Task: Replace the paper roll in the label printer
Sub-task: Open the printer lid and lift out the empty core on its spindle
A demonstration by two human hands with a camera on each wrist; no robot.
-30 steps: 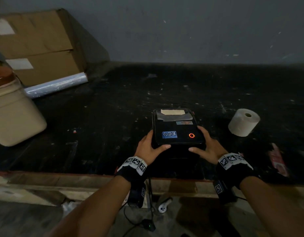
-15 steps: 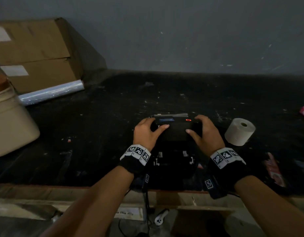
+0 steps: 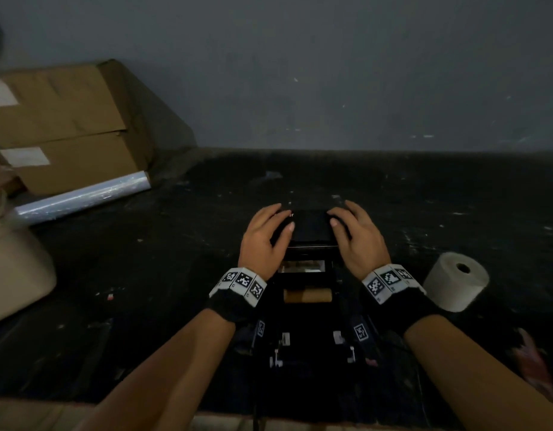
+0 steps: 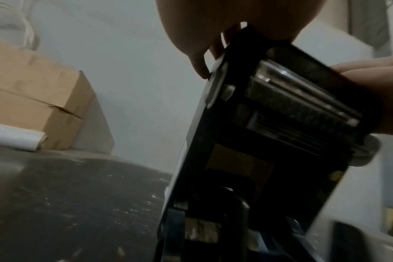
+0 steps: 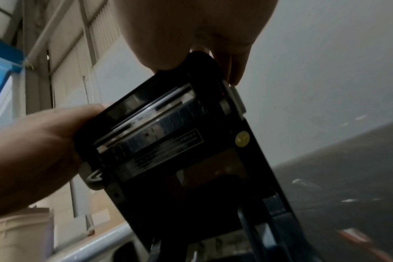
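The black label printer (image 3: 306,334) sits at the near edge of the dark bench with its lid (image 3: 311,228) swung up and back. My left hand (image 3: 264,234) grips the lid's left side and my right hand (image 3: 356,236) grips its right side, thumbs on the top face. In the open bay lies a bare brown cardboard core (image 3: 307,295). The wrist views show the lid's underside (image 4: 287,109) (image 5: 168,134) with its roller and print bar. A full white paper roll (image 3: 455,281) lies on the bench to the right of my right wrist.
Stacked cardboard boxes (image 3: 60,126) and a roll of clear film (image 3: 82,197) are at the back left. A beige bucket (image 3: 17,269) stands at the left. A pink wrapper (image 3: 530,359) lies at the near right. A grey wall closes the back.
Both hands have lifted the printer lid from shut to fully raised, and the paper bay with the empty core is now exposed. The camera has tilted down.
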